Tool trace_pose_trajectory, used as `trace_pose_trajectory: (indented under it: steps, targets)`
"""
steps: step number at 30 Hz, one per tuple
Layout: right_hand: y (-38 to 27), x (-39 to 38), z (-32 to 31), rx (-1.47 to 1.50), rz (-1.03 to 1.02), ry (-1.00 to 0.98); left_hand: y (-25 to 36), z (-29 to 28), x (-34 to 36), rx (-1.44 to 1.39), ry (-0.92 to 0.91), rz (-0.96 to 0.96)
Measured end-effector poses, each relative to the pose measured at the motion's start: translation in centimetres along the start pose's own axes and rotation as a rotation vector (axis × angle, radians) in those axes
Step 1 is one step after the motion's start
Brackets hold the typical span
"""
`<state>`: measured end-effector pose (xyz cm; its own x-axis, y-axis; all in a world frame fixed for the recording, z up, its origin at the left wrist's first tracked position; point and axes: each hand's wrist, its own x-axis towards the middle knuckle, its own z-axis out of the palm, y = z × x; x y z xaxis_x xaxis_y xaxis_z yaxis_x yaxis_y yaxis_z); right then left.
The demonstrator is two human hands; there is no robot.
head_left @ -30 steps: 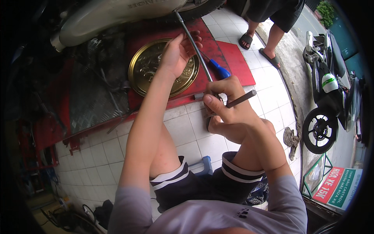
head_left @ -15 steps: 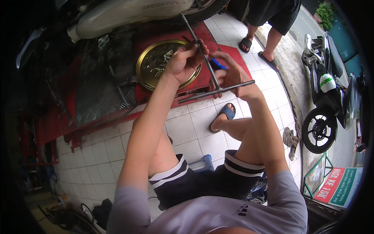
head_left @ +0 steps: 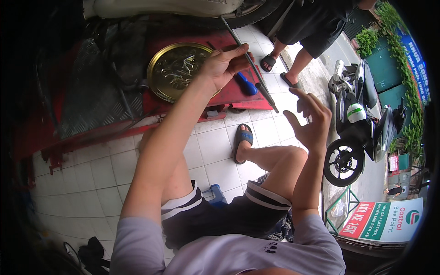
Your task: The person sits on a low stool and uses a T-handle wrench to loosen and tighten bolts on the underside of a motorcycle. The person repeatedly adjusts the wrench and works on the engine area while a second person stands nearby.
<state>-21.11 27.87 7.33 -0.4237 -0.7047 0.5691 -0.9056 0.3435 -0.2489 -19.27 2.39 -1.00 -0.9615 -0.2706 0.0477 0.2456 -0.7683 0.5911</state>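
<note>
White tiles (head_left: 212,151) border a red table (head_left: 225,96) bearing a gold tray (head_left: 158,75). Right of the tray, the left hand (head_left: 224,68) grips a steel rod wrench (head_left: 233,33); the right hand (head_left: 312,118), farther right, gapes clear. A loose grip could tip the wrench.

Motorbike (head_left: 160,8) cut off above, small metal pieces (head_left: 187,64) indistinct

Parts (head_left: 185,65) in tray (head_left: 158,71), wrench (head_left: 259,86) right of tray, screwdriver (head_left: 247,85) between — tray on platform (head_left: 233,96); motorcycle (head_left: 340,114) farther right
</note>
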Motion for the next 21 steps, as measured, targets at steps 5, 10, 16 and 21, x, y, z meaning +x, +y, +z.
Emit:
trace_pose_trajectory:
  steps: [5, 10, 16, 21]
  targets:
    - [-1.2, -1.4, 5.2, 0.201, 0.036, -0.034, 0.3, -0.2, 0.0, 0.002, -0.053, 0.026]
    - [-2.1, -1.9, 6.0, 0.293, 0.157, 0.015, -0.4, 0.8, -2.0, -0.125, -0.256, -0.039]
    - [-6.3, -2.1, 6.8, 0.558, 0.366, -0.314, -2.3, 0.6, -3.0, -0.077, -0.293, -0.112]
    - [-9.5, 0.4, 3.3, 0.373, 0.235, -0.156, -2.3, -1.2, -2.8, 0.018, -0.184, -0.131]
